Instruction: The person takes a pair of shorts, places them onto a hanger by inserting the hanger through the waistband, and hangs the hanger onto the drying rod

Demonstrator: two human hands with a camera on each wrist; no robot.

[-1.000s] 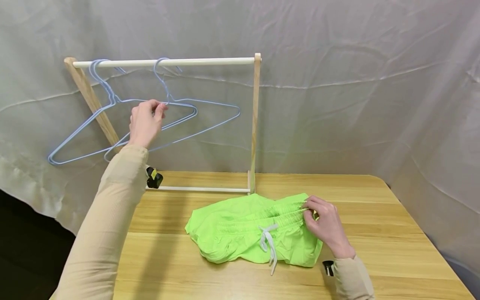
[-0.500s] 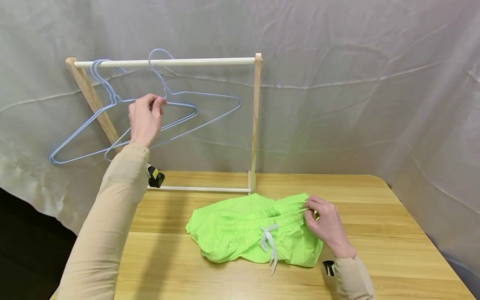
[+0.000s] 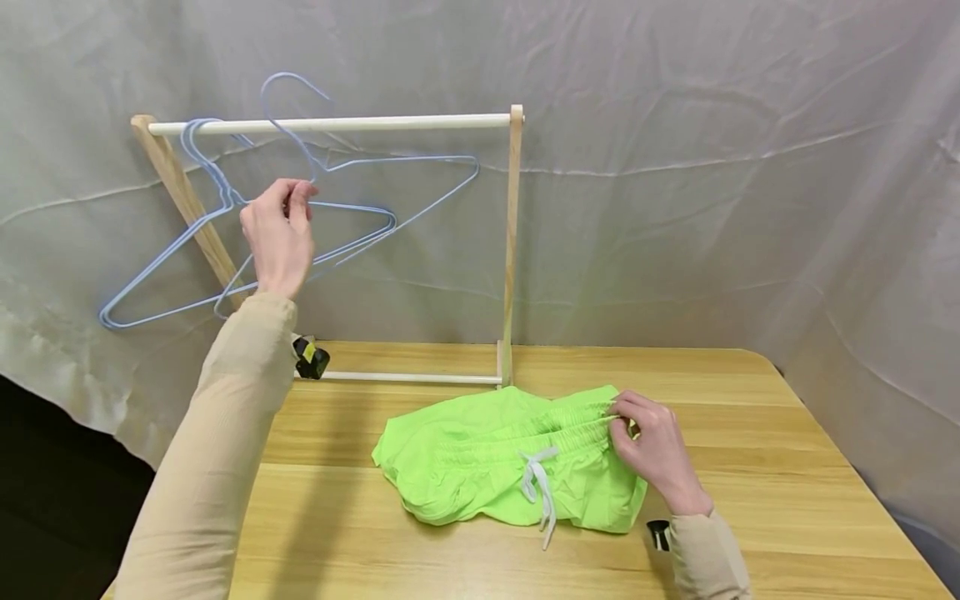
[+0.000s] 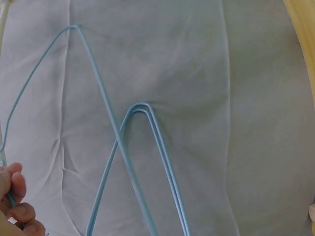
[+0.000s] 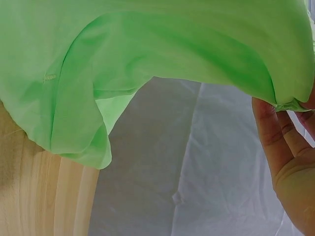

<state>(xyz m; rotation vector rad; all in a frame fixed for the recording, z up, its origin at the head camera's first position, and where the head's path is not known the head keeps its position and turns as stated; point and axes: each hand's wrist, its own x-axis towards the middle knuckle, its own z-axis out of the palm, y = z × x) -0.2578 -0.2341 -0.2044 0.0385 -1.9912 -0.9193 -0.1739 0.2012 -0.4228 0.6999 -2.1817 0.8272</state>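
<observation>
Hanger in left grip, hook uppermost (shorts in right grip)

shorts: thin smooth cloth | hanger: smooth wire | tabletop: smooth wood-grain | backdrop: creased, satiny cloth

Left grip partly outside its wrist view

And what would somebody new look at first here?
Probably the bright green garment on the table, its waistband pinched by the right hand. Next, the blue hanger in the left hand, its hook showing above the white bar.
</observation>
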